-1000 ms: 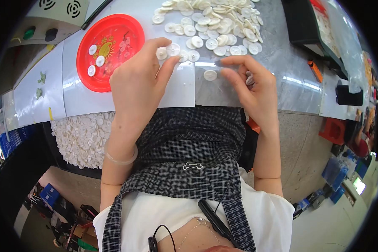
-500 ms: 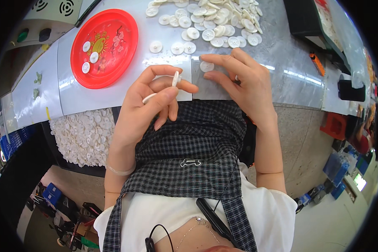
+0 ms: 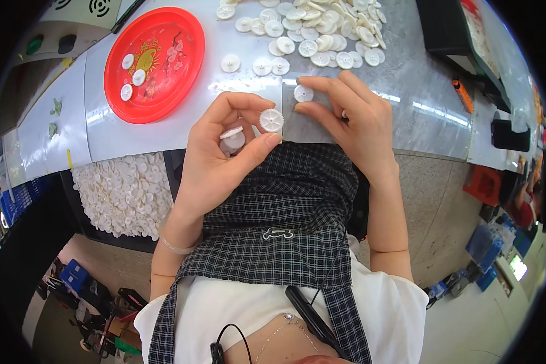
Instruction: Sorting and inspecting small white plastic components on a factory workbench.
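My left hand (image 3: 224, 142) pinches a toothed white plastic gear (image 3: 272, 120) at its edge between thumb and forefinger, its spoked face turned up. More white gears (image 3: 232, 141) rest inside the curled fingers of that hand. To the right, my right hand (image 3: 352, 115) has thumb and forefinger around another small white gear (image 3: 303, 93), just above the table's front part. Something small and white shows between its lower fingers, too little to name. Beyond both hands lies a heap of similar white gears (image 3: 327, 27), with several loose ones nearer me.
A red round plate (image 3: 185, 85) with three white gears stands at the left. Below the table edge on the left is a container full of white pieces (image 3: 124, 194). An orange-handled tool (image 3: 462, 95) and a black phone-like object (image 3: 508, 134) lie at the right.
The gear in my left fingertips has turned from edge-on to face up, and the hand has opened to show the gears in it. My right hand keeps its pinch, nearly in place.
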A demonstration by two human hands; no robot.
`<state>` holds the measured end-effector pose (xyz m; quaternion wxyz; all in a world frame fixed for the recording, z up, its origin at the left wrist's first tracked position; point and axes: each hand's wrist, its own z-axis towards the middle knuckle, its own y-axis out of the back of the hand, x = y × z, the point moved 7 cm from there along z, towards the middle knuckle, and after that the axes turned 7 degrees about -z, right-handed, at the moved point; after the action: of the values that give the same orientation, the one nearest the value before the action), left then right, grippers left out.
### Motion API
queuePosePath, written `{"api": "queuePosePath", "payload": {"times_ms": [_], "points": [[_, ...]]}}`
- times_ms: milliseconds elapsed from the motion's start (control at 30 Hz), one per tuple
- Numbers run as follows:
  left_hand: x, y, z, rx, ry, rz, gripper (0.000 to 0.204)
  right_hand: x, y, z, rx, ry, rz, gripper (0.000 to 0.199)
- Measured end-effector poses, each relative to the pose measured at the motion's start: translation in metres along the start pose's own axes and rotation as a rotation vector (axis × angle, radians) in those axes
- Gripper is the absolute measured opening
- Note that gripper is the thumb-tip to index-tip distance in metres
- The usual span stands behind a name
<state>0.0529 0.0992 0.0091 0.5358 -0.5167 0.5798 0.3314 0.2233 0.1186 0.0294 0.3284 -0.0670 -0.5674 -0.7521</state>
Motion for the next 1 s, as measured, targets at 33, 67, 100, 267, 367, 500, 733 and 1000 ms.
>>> {"api": "queuePosePath", "payload": {"times_ms": [33, 67, 100, 267, 367, 500, 733, 1000], "points": [[-0.001, 0.000, -0.001, -0.004, -0.006, 0.029, 0.029, 0.000, 0.000, 0.000, 0.000, -0.004, 0.002, 0.034], [-0.001, 0.000, -0.001, -0.010, -0.006, 0.032, 0.029, 0.001, 0.000, 0.000, 0.001, -0.001, 0.007, 0.034], [-0.001, 0.000, -0.002, -0.019, 0.009, 0.028, 0.029, 0.001, 0.000, 0.000, 0.002, -0.009, 0.014, 0.034], [0.000, 0.000, -0.003, -0.045, 0.035, 0.042, 0.029, 0.001, 0.000, 0.000, 0.023, -0.034, 0.025, 0.034], [0.001, 0.000, -0.004, -0.055, 0.064, 0.058, 0.029, 0.001, -0.001, 0.000, 0.022, -0.043, 0.035, 0.034], [0.001, 0.002, -0.005, -0.080, 0.033, 0.078, 0.030, 0.001, -0.001, 0.000, 0.019, -0.049, 0.030, 0.034], [0.010, 0.011, 0.000, 0.040, 0.140, -0.710, 0.025, -0.016, 0.003, -0.003, 0.086, -0.313, 0.545, 0.022], [-0.012, 0.027, 0.017, -0.204, -0.078, -0.101, 0.009, -0.020, -0.013, 0.010, 0.035, -0.480, 1.174, 0.022]]}}
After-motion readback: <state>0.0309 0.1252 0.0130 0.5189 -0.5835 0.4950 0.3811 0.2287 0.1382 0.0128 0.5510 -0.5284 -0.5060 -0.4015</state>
